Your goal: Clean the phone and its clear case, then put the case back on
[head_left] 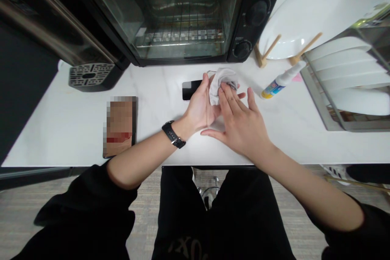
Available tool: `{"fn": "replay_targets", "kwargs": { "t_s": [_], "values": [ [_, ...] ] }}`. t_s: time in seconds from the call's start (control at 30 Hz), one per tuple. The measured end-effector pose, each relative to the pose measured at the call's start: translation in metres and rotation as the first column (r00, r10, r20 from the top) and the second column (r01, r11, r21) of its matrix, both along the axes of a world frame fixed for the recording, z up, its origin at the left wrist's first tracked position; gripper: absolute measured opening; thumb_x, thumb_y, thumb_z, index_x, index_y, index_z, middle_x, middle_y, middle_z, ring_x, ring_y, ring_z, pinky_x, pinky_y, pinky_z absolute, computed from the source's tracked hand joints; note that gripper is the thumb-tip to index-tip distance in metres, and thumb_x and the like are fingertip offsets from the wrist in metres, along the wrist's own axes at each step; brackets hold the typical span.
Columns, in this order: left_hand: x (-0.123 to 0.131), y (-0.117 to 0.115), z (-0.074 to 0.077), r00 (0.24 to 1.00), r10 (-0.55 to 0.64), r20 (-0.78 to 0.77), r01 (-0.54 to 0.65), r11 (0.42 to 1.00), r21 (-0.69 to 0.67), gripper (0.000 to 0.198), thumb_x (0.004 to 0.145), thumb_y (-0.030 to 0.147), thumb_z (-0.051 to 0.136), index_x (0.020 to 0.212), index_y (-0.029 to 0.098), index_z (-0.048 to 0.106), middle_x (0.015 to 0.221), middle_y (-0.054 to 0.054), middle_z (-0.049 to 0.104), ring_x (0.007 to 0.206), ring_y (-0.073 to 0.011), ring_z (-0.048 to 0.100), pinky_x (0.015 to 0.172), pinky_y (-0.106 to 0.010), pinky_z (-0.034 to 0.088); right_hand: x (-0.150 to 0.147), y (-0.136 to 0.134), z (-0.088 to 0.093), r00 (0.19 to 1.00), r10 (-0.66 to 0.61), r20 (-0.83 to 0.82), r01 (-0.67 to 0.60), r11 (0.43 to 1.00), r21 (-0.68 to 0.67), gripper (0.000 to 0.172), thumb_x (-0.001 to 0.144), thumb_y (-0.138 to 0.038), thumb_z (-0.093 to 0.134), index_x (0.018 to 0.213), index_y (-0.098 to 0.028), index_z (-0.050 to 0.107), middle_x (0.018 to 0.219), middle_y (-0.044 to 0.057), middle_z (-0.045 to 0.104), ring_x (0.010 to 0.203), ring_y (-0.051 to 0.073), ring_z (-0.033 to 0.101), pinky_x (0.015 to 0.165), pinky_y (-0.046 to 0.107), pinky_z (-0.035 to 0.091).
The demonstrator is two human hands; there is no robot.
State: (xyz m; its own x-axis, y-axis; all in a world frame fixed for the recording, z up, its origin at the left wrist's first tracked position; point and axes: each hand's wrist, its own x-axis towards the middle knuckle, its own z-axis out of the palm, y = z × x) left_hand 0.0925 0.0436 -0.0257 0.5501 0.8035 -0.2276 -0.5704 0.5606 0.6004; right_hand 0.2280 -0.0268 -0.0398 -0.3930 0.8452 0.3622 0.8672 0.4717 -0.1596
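While under right hand [243, 125], cloth [224, 76] well inside counter edge [207, 163].

Soft, fairly even light brightens the counter [152, 89] below the oven [179, 16]; a faint shadow lies under the right hand [242, 126]. Glare dots the plate [292, 28] right of the oven. Left of it, darkness swallows detail. Edges stretch.

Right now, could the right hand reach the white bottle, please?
Probably yes: the white bottle stands near the right hand with nothing visible between them, though that hand touches the white cloth.
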Motion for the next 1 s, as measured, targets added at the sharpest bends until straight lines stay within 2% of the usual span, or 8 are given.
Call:
{"fn": "replay_targets", "kwargs": {
  "t_s": [0.07, 0.13, 0.23, 0.3, 0.4, 0.53, 0.77, 1.0],
  "values": [
    [0.000, 0.004, -0.001, 0.999, -0.030, -0.031, 0.029, 0.998, -0.054, 0.078, 0.114, 0.066, 0.018, 0.172, 0.019, 0.039, 0.154, -0.011, 0.070, 0.160, -0.0344, 0.050, 0.129, -0.056, 0.047, 0.002, 0.015, 0.003, 1.000, 0.011, -0.016, -0.011, 1.000, -0.013, 0.106, 0.105, -0.081, 0.034, 0.170, 0.003, 0.031, 0.176, 0.033, 0.037, 0.164, 0.045, 0.043, 0.137, 0.074, 0.016],
    [0.000, 0.006, -0.002, 0.998, -0.040, -0.050, 0.034, 0.994, -0.105, 0.080, 0.113, 0.070, 0.021, 0.172, 0.020, 0.041, 0.155, -0.010, 0.069, 0.163, -0.0354, 0.046, 0.129, -0.056, 0.047, 0.001, 0.026, 0.005, 0.999, 0.035, -0.031, -0.036, 0.999, -0.028, 0.110, 0.103, -0.084, 0.035, 0.169, 0.004, 0.032, 0.175, 0.033, 0.037, 0.165, 0.045, 0.040, 0.138, 0.074, 0.015],
    [0.002, 0.004, 0.000, 0.999, -0.036, 0.020, 0.039, 0.985, -0.166, 0.078, 0.111, 0.072, 0.028, 0.173, 0.027, 0.039, 0.154, -0.006, 0.070, 0.159, -0.0358, 0.052, 0.125, -0.057, 0.052, -0.003, 0.031, 0.009, 0.993, 0.104, -0.062, -0.107, 0.993, -0.042, 0.118, 0.099, -0.090, 0.037, 0.167, 0.007, 0.036, 0.175, 0.033, 0.039, 0.168, 0.043, 0.036, 0.139, 0.070, 0.016],
    [0.003, 0.001, 0.001, 0.997, -0.032, 0.066, 0.044, 0.981, -0.186, 0.079, 0.111, 0.071, 0.029, 0.173, 0.024, 0.038, 0.153, -0.009, 0.071, 0.154, -0.0354, 0.058, 0.125, -0.055, 0.052, -0.006, 0.029, 0.009, 0.986, 0.145, -0.088, -0.149, 0.988, -0.044, 0.121, 0.096, -0.092, 0.040, 0.165, 0.008, 0.038, 0.174, 0.033, 0.041, 0.168, 0.043, 0.035, 0.139, 0.069, 0.018],
    [0.003, -0.002, 0.001, 0.998, 0.008, 0.064, 0.003, 0.985, -0.172, 0.078, 0.112, 0.069, 0.027, 0.172, 0.020, 0.040, 0.149, -0.012, 0.073, 0.146, -0.0350, 0.066, 0.125, -0.054, 0.052, -0.008, 0.019, 0.005, 0.976, 0.182, -0.121, -0.187, 0.982, -0.030, 0.119, 0.096, -0.091, 0.045, 0.163, 0.007, 0.043, 0.171, 0.033, 0.045, 0.165, 0.043, 0.042, 0.139, 0.071, 0.018],
    [-0.001, -0.002, 0.000, 0.998, 0.060, 0.008, -0.059, 0.995, -0.079, 0.067, 0.113, 0.066, 0.030, 0.172, 0.035, 0.040, 0.144, -0.008, 0.076, 0.139, -0.0346, 0.071, 0.120, -0.059, 0.054, -0.008, -0.009, -0.003, 0.962, 0.234, -0.144, -0.237, 0.972, 0.000, 0.114, 0.097, -0.087, 0.050, 0.162, 0.006, 0.045, 0.168, 0.033, 0.048, 0.162, 0.042, 0.047, 0.139, 0.069, 0.024],
    [-0.006, -0.003, -0.003, 1.000, 0.016, -0.014, -0.016, 1.000, 0.002, 0.067, 0.110, 0.070, 0.036, 0.169, 0.037, 0.044, 0.135, -0.010, 0.078, 0.136, -0.0364, 0.072, 0.116, -0.061, 0.054, 0.002, -0.065, -0.008, 0.964, 0.253, -0.077, -0.258, 0.964, -0.067, 0.112, 0.096, -0.088, 0.050, 0.161, 0.004, 0.047, 0.166, 0.030, 0.053, 0.157, 0.041, 0.054, 0.133, 0.067, 0.037],
    [-0.004, -0.003, -0.002, 0.999, 0.022, -0.039, -0.019, 0.997, 0.077, 0.067, 0.111, 0.070, 0.032, 0.169, 0.039, 0.043, 0.135, -0.008, 0.076, 0.141, -0.0362, 0.068, 0.117, -0.061, 0.055, 0.009, -0.068, -0.003, 0.989, 0.138, 0.060, -0.137, 0.990, -0.008, 0.093, 0.108, -0.074, 0.041, 0.160, 0.003, 0.049, 0.166, 0.027, 0.054, 0.150, 0.040, 0.062, 0.136, 0.070, 0.028]
  ]
}}
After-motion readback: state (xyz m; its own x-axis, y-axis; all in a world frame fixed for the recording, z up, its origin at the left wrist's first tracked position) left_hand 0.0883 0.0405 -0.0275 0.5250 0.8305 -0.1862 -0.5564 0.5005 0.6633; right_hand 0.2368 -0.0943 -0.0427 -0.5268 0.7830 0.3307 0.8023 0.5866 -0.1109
